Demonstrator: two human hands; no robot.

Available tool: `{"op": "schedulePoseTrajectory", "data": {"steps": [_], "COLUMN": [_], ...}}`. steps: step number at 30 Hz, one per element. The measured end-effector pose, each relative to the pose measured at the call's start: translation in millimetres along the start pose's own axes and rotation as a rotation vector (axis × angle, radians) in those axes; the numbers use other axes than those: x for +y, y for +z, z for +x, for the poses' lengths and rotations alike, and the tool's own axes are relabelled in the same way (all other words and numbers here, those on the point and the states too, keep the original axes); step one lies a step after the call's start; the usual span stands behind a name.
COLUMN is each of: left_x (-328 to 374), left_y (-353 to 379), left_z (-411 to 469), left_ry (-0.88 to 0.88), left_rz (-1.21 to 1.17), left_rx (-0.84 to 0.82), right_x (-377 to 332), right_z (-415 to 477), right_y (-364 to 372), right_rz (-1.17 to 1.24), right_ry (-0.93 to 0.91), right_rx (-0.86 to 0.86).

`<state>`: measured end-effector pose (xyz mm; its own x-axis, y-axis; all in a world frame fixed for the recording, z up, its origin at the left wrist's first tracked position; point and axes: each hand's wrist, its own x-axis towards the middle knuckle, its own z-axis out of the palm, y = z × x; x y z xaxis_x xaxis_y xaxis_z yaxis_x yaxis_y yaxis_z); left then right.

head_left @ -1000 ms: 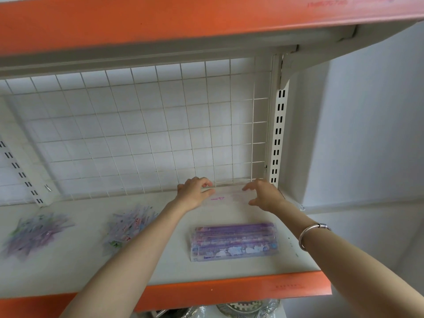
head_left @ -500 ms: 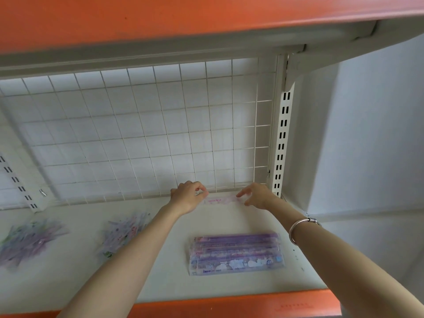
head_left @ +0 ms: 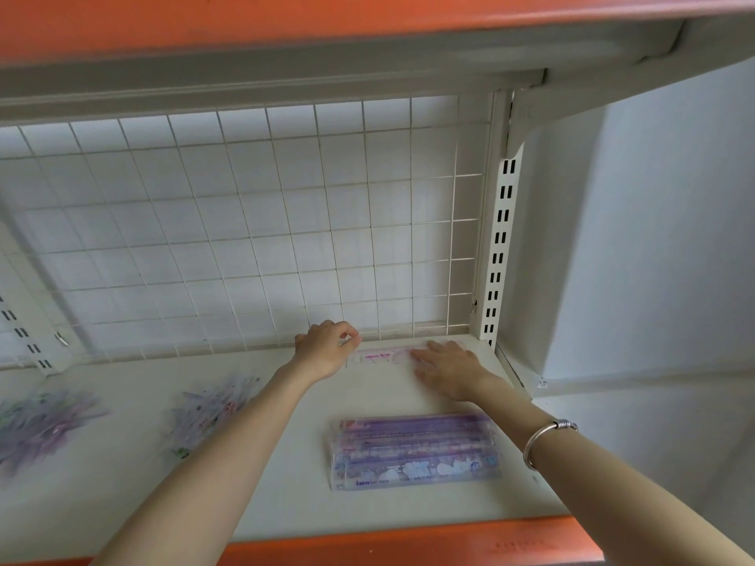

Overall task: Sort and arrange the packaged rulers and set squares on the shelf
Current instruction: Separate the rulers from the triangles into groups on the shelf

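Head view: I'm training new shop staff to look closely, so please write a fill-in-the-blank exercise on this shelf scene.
The silver bracelet is on the ____ wrist.
The shelf's front lip is coloured ____.
The left hand pinches the ____ end of the clear pack under the right hand.
The stack of ruler packs nearest the lip is mainly ____.
Missing words: right; orange; left; purple.

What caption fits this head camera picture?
Left hand pinches and right hand presses a clear ruler packet on the shelf.
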<state>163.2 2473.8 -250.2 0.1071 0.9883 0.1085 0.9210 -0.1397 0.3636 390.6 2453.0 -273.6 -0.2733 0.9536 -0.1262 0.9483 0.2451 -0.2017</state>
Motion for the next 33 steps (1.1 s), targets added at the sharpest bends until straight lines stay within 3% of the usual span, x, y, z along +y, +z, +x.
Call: {"op": "schedulePoseTrajectory", "data": {"steps": [18,24,33], "left_x": [-2,-1,4], "left_y": [-4,-3,0], "left_z": [-14,-24,-48], "left_ry": [0.003,0.032,0.112], "left_rz": [0.013,0.034,0.0], "left_rx": [0.015,0.011,-0.035], "right_x": [4,4,-19], "right_z": [4,-13,-63], "right_y": [6,-1,-9], "right_rz": [0.039,0.163,0.396], "right_ry": [0.029,-0.054,-0.157], "right_rx": [-0.014,0.204,0.154]}}
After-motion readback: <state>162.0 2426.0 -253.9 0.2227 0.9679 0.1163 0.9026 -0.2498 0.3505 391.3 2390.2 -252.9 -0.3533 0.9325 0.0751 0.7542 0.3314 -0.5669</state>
